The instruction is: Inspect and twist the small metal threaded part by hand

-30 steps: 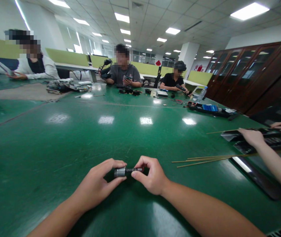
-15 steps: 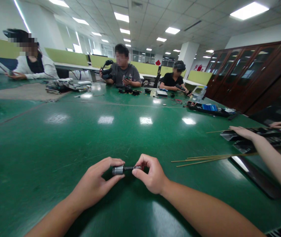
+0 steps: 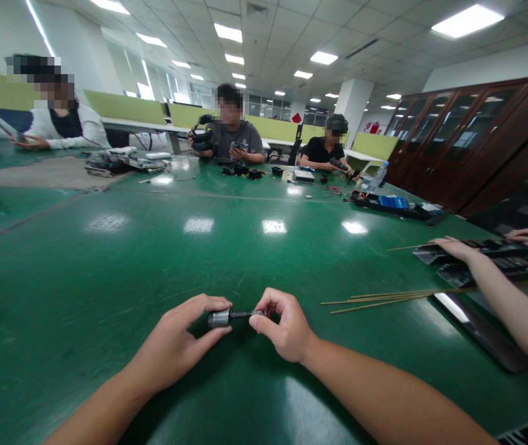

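Observation:
A small metal cylinder with a dark shaft lies crosswise between my hands, low over the green table. The thumb and fingers of my left hand are closed around the cylinder's sides. At the right end of the shaft, my right hand pinches a reddish, partly see-through piece, largely covered by the fingers. Cylinder and shaft are in one line, joined end to end.
Thin sticks lie to the right, beside dark panels under another person's hands. A dark flat piece is nearer. Farther back are a tray of parts, a bottle, electronics and three seated people.
My left hand has shifted slightly left with the cylinder, and a little more of the shaft shows. My right hand has hardly moved.

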`<action>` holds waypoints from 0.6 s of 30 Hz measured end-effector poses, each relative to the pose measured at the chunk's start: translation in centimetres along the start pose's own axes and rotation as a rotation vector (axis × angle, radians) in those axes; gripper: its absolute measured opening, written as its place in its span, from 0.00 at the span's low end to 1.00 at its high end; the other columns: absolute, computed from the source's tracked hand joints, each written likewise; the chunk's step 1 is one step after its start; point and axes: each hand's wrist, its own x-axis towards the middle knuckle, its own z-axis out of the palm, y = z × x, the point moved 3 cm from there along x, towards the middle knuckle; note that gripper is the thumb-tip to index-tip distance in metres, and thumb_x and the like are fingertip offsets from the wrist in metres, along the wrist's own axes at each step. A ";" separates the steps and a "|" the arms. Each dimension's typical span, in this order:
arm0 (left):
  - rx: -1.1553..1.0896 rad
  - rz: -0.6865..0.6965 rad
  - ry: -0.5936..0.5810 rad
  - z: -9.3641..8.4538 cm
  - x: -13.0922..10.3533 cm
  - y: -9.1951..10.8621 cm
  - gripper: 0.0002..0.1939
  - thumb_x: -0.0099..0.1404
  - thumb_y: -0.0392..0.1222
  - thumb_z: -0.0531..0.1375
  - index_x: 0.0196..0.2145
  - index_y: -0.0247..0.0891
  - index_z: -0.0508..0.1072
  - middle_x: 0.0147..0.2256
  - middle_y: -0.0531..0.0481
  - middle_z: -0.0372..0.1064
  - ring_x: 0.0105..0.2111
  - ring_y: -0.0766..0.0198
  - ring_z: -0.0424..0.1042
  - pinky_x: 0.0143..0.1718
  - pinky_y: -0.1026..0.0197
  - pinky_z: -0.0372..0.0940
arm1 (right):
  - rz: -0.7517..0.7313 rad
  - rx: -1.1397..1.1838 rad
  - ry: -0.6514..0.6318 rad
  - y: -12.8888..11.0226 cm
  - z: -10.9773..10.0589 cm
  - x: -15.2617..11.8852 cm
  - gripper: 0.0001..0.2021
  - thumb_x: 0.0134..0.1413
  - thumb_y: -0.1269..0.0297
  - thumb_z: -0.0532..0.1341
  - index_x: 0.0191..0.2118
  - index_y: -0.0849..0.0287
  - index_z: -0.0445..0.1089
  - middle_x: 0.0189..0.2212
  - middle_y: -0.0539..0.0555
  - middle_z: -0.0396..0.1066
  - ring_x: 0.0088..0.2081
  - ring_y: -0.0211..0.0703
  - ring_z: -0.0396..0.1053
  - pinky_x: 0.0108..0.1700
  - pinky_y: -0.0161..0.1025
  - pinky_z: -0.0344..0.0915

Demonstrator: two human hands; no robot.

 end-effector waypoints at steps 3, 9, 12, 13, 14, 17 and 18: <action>0.002 -0.006 0.005 0.0 -0.1 -0.2 0.19 0.66 0.44 0.64 0.53 0.49 0.67 0.50 0.53 0.71 0.51 0.64 0.71 0.54 0.60 0.65 | 0.016 0.016 0.006 0.2 0.0 0.0 0.08 0.53 0.63 0.66 0.31 0.60 0.68 0.23 0.48 0.66 0.26 0.37 0.62 0.30 0.35 0.57; -0.001 -0.011 0.006 0.1 -0.2 -0.4 0.19 0.65 0.44 0.64 0.53 0.49 0.67 0.50 0.53 0.71 0.51 0.64 0.71 0.54 0.60 0.66 | 0.005 0.023 0.016 0.3 -0.2 0.2 0.08 0.53 0.63 0.66 0.30 0.60 0.67 0.23 0.49 0.67 0.26 0.38 0.63 0.30 0.35 0.58; -0.004 -0.014 0.008 0.0 -0.1 -0.4 0.19 0.65 0.44 0.64 0.53 0.49 0.68 0.50 0.53 0.71 0.50 0.63 0.71 0.54 0.60 0.66 | 0.002 0.037 0.028 0.4 -0.3 0.2 0.09 0.53 0.63 0.67 0.30 0.60 0.68 0.23 0.49 0.67 0.26 0.38 0.64 0.31 0.35 0.59; -0.004 -0.018 0.010 -0.1 -0.1 -0.4 0.19 0.65 0.44 0.64 0.53 0.49 0.68 0.50 0.53 0.72 0.50 0.63 0.71 0.53 0.60 0.66 | 0.001 0.054 0.034 0.5 -0.3 0.2 0.09 0.53 0.62 0.67 0.31 0.60 0.68 0.23 0.49 0.67 0.26 0.38 0.65 0.31 0.35 0.60; -0.005 -0.024 0.018 -0.2 -0.1 -0.4 0.19 0.65 0.44 0.64 0.53 0.49 0.68 0.50 0.53 0.72 0.50 0.63 0.72 0.54 0.59 0.66 | 0.002 0.083 0.041 0.5 -0.3 0.2 0.09 0.53 0.62 0.67 0.31 0.60 0.68 0.23 0.48 0.68 0.26 0.38 0.65 0.31 0.35 0.60; -0.003 -0.052 0.065 -0.8 0.0 -0.3 0.19 0.64 0.45 0.65 0.52 0.48 0.69 0.49 0.52 0.72 0.49 0.61 0.72 0.54 0.58 0.66 | 0.021 0.235 0.061 0.9 -0.3 0.3 0.11 0.53 0.60 0.67 0.31 0.60 0.67 0.22 0.48 0.68 0.23 0.37 0.65 0.29 0.35 0.60; -0.001 -0.064 0.083 -1.0 0.0 -0.3 0.19 0.63 0.46 0.65 0.51 0.47 0.70 0.48 0.51 0.73 0.49 0.60 0.72 0.53 0.57 0.66 | 0.032 0.288 0.068 1.0 -0.3 0.4 0.11 0.53 0.59 0.67 0.31 0.60 0.66 0.21 0.48 0.68 0.22 0.36 0.65 0.28 0.34 0.60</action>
